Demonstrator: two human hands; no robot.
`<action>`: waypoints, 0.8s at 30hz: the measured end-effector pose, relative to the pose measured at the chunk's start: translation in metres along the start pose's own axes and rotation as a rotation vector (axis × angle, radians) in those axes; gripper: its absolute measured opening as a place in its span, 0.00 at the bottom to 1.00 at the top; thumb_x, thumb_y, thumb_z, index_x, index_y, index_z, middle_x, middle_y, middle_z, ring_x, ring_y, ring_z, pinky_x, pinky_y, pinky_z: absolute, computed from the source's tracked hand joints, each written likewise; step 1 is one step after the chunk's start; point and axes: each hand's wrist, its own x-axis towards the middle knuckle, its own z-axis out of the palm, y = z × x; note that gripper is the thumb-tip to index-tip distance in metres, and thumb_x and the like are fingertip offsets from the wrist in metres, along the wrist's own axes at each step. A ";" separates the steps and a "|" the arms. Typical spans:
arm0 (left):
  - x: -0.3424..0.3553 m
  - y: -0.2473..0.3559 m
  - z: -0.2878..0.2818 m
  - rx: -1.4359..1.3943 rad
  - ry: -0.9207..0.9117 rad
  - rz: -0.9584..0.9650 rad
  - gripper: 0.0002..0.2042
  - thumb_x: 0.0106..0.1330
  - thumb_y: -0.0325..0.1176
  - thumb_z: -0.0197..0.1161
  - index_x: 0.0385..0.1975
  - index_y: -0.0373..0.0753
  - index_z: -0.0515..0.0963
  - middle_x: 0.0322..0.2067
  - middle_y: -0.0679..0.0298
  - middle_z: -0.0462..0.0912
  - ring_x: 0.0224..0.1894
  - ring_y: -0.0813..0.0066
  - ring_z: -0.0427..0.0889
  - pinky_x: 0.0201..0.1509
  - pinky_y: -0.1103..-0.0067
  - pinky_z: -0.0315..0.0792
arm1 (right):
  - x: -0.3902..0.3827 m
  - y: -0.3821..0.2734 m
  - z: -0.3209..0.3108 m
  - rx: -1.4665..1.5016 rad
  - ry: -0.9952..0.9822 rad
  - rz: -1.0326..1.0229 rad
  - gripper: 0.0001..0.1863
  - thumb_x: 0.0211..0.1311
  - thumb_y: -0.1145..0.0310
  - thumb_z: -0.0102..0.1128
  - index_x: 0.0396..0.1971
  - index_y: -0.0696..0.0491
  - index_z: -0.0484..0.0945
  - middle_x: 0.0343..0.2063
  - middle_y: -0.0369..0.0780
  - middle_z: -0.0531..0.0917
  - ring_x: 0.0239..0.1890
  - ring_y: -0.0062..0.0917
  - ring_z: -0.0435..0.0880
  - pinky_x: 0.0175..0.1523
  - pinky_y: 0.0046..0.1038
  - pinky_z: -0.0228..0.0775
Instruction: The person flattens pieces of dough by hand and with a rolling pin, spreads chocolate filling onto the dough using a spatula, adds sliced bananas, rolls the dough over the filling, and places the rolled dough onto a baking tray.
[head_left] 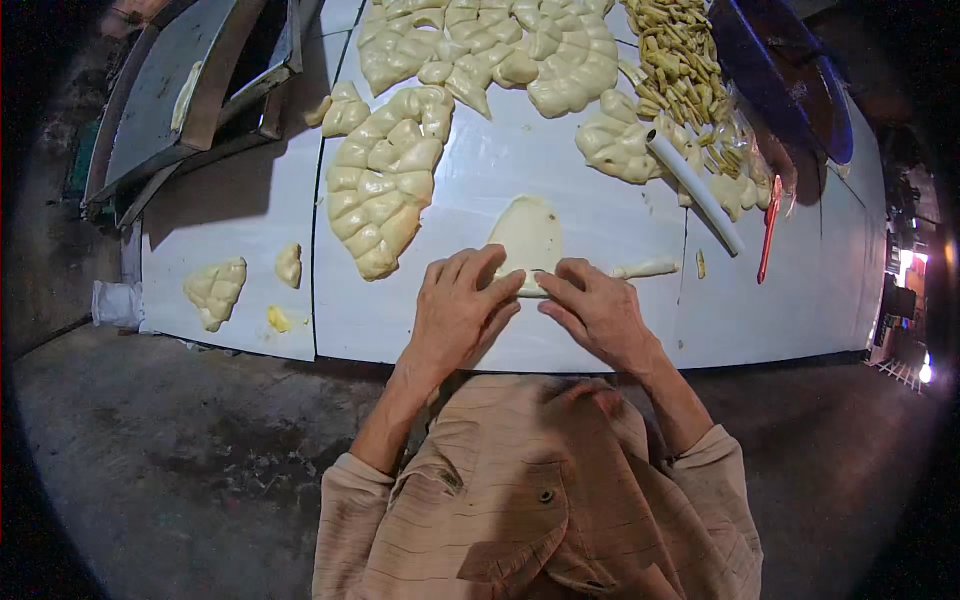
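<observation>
A flattened oval of pale dough (525,230) lies on the white worktop (500,160), its near edge folded or rolled slightly. My left hand (455,310) grips that edge at its left with curled fingertips. My right hand (598,312) holds the same edge at its right, fingers bent over it. Just beyond my right hand lies a small pale rolling pin (650,268). To the left is a large slab of segmented dough (380,180), with smaller dough pieces (215,290) near the worktop's left front.
Metal trays (165,110) stand at back left. More dough (490,40) covers the back. At right are sliced pale pieces (670,60), a white tube (695,190), a red tool (770,230), clear plastic (742,145) and a blue tub (780,70).
</observation>
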 end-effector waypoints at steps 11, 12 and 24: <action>0.010 -0.009 0.008 -0.083 0.071 -0.169 0.11 0.65 0.38 0.67 0.39 0.38 0.82 0.50 0.62 0.80 0.54 0.60 0.75 0.56 0.66 0.66 | 0.025 -0.005 -0.005 0.187 0.052 0.396 0.11 0.68 0.60 0.59 0.36 0.53 0.79 0.31 0.43 0.81 0.32 0.41 0.84 0.37 0.40 0.75; 0.010 -0.011 0.007 -0.077 0.101 -0.167 0.12 0.65 0.38 0.67 0.43 0.39 0.81 0.49 0.62 0.80 0.51 0.59 0.76 0.53 0.66 0.68 | 0.026 -0.009 -0.003 0.166 0.071 0.442 0.09 0.67 0.64 0.59 0.40 0.53 0.79 0.36 0.43 0.83 0.32 0.40 0.84 0.37 0.39 0.76; 0.010 -0.035 -0.006 0.016 0.094 0.020 0.11 0.61 0.33 0.71 0.44 0.44 0.84 0.38 0.64 0.81 0.41 0.64 0.80 0.43 0.69 0.72 | 0.023 0.013 0.004 -0.013 0.131 0.029 0.09 0.66 0.63 0.63 0.41 0.50 0.81 0.35 0.37 0.81 0.31 0.32 0.85 0.34 0.33 0.78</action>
